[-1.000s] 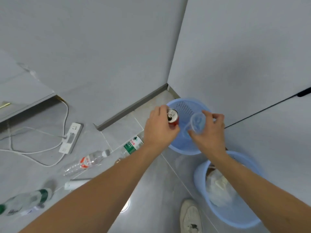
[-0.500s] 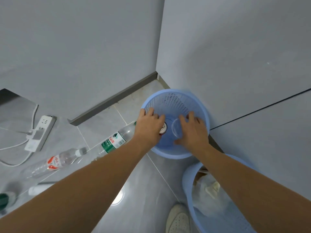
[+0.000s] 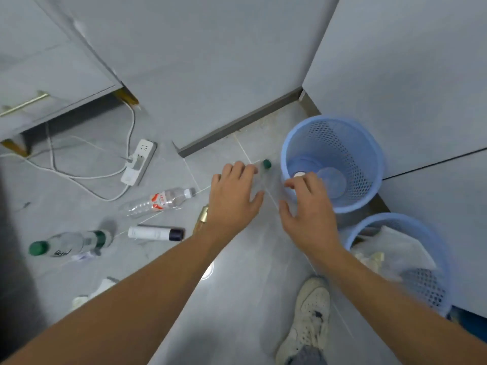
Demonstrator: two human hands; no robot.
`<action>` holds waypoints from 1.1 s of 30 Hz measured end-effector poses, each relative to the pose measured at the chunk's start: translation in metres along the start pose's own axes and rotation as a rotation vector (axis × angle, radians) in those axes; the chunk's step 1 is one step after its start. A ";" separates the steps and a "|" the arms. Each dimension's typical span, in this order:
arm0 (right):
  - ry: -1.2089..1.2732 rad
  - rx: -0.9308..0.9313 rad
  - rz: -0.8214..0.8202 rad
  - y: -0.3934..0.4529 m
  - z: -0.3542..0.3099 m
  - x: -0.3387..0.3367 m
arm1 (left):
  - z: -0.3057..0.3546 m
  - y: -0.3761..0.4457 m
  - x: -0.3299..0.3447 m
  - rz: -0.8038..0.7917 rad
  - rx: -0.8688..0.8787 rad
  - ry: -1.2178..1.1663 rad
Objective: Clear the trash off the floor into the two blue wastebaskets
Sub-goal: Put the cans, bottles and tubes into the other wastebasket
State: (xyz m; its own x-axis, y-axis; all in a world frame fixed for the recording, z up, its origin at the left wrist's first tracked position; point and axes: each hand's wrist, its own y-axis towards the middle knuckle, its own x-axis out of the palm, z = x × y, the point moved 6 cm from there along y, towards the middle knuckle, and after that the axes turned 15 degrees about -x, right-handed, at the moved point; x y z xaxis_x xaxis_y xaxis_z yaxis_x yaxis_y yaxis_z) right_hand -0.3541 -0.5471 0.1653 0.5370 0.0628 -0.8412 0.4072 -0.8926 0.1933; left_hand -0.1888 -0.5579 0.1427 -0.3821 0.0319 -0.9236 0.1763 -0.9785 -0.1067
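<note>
Two blue mesh wastebaskets stand by the right wall. The far wastebasket (image 3: 369, 164) holds a can and a clear plastic cup (image 3: 332, 181) at its bottom. The near wastebasket (image 3: 432, 275) holds crumpled white trash. My left hand (image 3: 233, 196) hangs open over a green-capped bottle (image 3: 266, 164) lying beside the far basket. My right hand (image 3: 309, 206) is open at that basket's near rim, holding nothing. On the floor to the left lie a red-label bottle (image 3: 158, 201), a white tube with a dark cap (image 3: 155, 233), a green-capped bottle (image 3: 68, 243) and white paper scraps (image 3: 92, 293).
A white power strip (image 3: 138, 162) with trailing cables lies on the floor at the left, near a cabinet on gold legs (image 3: 52, 83). A gold-coloured object (image 3: 201, 217) shows beside my left wrist. My white shoe (image 3: 307, 317) stands on the grey tiles below.
Both hands have let go of the can and the clear cup, which now lie in the far basket. The hands have pulled back out of it, fingers spread.
</note>
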 end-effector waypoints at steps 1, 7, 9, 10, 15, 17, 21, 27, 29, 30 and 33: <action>0.051 0.013 -0.065 -0.007 -0.018 0.018 | -0.029 -0.014 -0.005 -0.038 -0.075 -0.007; 0.227 0.260 -0.418 -0.053 -0.071 0.144 | -0.192 -0.123 0.002 -0.210 -0.513 -0.105; 0.252 0.388 -0.475 -0.059 -0.075 0.181 | -0.231 -0.158 0.022 -0.295 -0.688 -0.103; 0.270 0.439 -0.490 -0.059 -0.076 0.198 | -0.247 -0.174 0.034 -0.339 -0.762 -0.105; 0.382 0.652 -0.431 -0.040 -0.068 0.272 | -0.287 -0.222 0.093 -0.459 -0.931 -0.048; 0.407 0.721 -0.393 -0.031 -0.064 0.295 | -0.296 -0.228 0.111 -0.451 -0.971 -0.027; 0.352 0.764 -0.328 -0.026 -0.060 0.330 | -0.309 -0.233 0.139 -0.390 -1.013 -0.071; 0.180 0.627 -0.349 -0.025 -0.052 0.344 | -0.311 -0.221 0.152 -0.333 -0.968 -0.086; 0.181 0.565 -0.350 -0.025 -0.055 0.333 | -0.303 -0.214 0.144 -0.298 -0.955 -0.110; 0.189 0.537 -0.339 -0.026 -0.057 0.323 | -0.298 -0.210 0.137 -0.281 -0.950 -0.130; 0.240 0.500 -0.277 -0.028 -0.065 0.277 | -0.270 -0.192 0.107 -0.237 -0.913 -0.191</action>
State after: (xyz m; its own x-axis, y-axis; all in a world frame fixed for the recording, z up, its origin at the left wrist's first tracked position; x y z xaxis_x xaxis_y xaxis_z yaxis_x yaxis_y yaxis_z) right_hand -0.1690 -0.4762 -0.0402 0.6357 0.3692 -0.6779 0.1914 -0.9262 -0.3250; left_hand -0.0185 -0.3116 -0.0353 -0.6254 0.0957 -0.7744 0.6831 -0.4126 -0.6027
